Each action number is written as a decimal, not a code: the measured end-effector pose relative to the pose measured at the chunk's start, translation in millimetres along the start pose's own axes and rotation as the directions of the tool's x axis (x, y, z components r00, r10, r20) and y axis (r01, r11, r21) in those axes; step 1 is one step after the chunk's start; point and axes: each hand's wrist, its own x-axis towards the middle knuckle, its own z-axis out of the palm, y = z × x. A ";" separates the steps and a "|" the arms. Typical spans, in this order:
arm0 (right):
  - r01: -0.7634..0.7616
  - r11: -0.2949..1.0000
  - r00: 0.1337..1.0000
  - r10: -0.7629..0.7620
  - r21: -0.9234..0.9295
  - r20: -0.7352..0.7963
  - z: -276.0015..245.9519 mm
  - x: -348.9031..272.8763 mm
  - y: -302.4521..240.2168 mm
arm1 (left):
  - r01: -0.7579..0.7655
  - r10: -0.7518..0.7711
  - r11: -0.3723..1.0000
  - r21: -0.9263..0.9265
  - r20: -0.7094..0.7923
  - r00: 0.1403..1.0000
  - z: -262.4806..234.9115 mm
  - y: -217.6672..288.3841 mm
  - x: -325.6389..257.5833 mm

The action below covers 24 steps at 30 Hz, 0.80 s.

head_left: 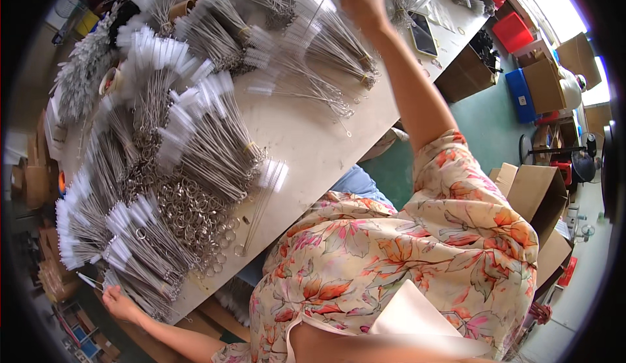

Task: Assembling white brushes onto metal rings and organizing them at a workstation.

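At the table's lower left corner, my left hand (pixel 122 303) is closed, with a thin white-tipped rod (pixel 89 280) sticking out of its fingers. Beside it lie bundles of wire-handled cleaning brushes (pixel 140 242) with white bristles. My right arm stretches to the far side, where my right hand (pixel 362 1) has its fingers pinched above another brush bundle (pixel 332 34). A thin wire stem (pixel 318 12) seems to run down from those fingertips; its far end blends into the bristles. Several loose brushes (pixel 303 83) lie below that bundle.
A heap of metal rings (pixel 195 216) sits among the bundles on the pale table (pixel 293 148). A phone (pixel 423 35) rests near the far right edge. Cardboard boxes (pixel 536 193), a blue bin (pixel 521 96) and red bins (pixel 512 32) stand right of the table.
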 end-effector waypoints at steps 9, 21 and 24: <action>0.140 0.591 0.978 0.044 -0.795 0.205 -97.0 142.1 137.9 | 0.145 -0.120 0.958 -0.246 0.114 0.986 9.9 101.2 -24.8; 0.416 0.262 0.801 -0.558 -0.871 0.215 -150.7 126.9 86.7 | 0.416 0.007 0.317 -0.852 0.441 0.898 11.3 222.5 -56.3; 0.382 0.923 0.909 -0.383 0.042 0.163 -64.8 37.2 -48.2 | 0.434 0.101 0.351 -0.830 0.494 0.864 3.6 267.6 -91.8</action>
